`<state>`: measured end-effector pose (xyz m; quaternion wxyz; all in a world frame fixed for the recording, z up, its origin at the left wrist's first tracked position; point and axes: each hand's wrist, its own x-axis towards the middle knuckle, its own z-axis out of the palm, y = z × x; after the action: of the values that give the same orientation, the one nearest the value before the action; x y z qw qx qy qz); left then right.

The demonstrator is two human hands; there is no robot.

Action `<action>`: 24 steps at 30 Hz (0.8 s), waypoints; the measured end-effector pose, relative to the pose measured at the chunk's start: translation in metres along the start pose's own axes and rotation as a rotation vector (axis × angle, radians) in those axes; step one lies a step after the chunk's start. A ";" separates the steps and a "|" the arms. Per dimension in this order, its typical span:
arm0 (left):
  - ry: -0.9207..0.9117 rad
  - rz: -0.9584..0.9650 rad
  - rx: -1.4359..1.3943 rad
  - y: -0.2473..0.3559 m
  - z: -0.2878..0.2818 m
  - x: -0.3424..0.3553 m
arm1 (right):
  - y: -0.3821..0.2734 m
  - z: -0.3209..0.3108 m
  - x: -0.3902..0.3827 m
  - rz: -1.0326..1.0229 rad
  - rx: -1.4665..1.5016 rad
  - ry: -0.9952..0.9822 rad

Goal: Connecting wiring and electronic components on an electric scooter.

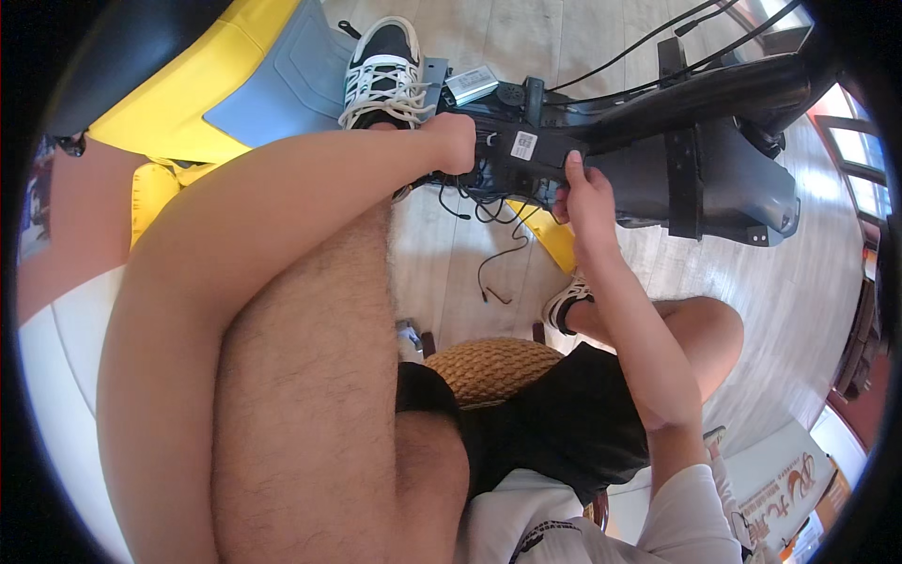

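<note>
A flat black box [540, 160] with a white square label lies on the dark frame of a partly stripped scooter-like vehicle [648, 141]. My right hand [589, 199] grips the box's right end, thumb on top and fingers curled under its near edge. Against the left end of the frame, my left hand [453, 141] is bent down; its fingers are hidden behind the wrist and back of the hand. Thin black wires [484, 205] dangle below the box between my hands. Just beyond it sits a silver metal module [472, 85].
A yellow and grey-blue body panel [272, 85] stands at the upper left. Black cables [639, 47] run across the upper right. My shoe [385, 75] is beside the frame's left end. Under the frame lies a yellow piece [545, 235]. A woven stool [493, 369] is below me.
</note>
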<state>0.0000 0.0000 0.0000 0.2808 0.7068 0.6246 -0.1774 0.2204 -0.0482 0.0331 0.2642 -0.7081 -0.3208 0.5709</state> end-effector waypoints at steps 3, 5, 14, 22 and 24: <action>0.081 0.086 -0.209 -0.002 0.001 0.003 | -0.011 -0.015 -0.010 -0.067 0.004 0.012; 0.154 0.181 -0.381 0.001 0.002 0.002 | -0.018 -0.026 -0.016 -0.096 0.002 0.015; -0.019 0.293 -0.843 -0.011 -0.014 -0.001 | -0.044 -0.045 -0.022 -0.184 -0.055 0.031; 0.231 0.386 -0.552 -0.008 -0.024 -0.008 | -0.047 -0.047 -0.032 -0.307 -0.068 0.036; 0.217 0.370 -0.501 -0.007 -0.025 -0.010 | -0.048 -0.049 -0.034 -0.344 -0.096 0.053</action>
<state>-0.0113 0.0083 0.0239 0.4053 0.7321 0.5359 0.1121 0.2557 -0.0424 0.1007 0.3322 -0.6693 -0.4568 0.4827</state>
